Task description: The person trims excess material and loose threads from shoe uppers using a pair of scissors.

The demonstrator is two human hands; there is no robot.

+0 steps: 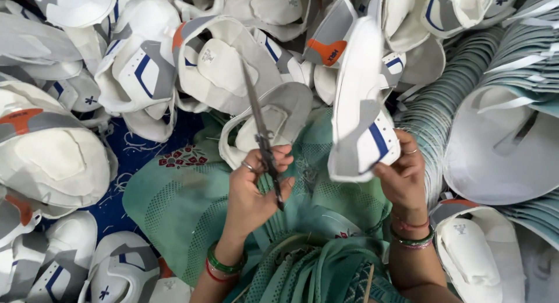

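Note:
My left hand (255, 189) grips a pair of thin metal scissors (260, 130), blades closed and pointing up and away from me. My right hand (403, 176) holds a white and grey shoe upper (362, 114) with a blue stripe, pinched at its lower edge and standing upright. The two hands are apart, above my lap, which is covered in green patterned cloth (180, 201). Both wrists carry bangles, and there are rings on the fingers.
Heaps of white and grey shoe uppers (145, 64) with blue and orange trim lie all around. A stack of pale grey-green pieces (460, 76) fans out at the right. A larger white upper (501, 146) rests at the right, another (52, 157) at the left.

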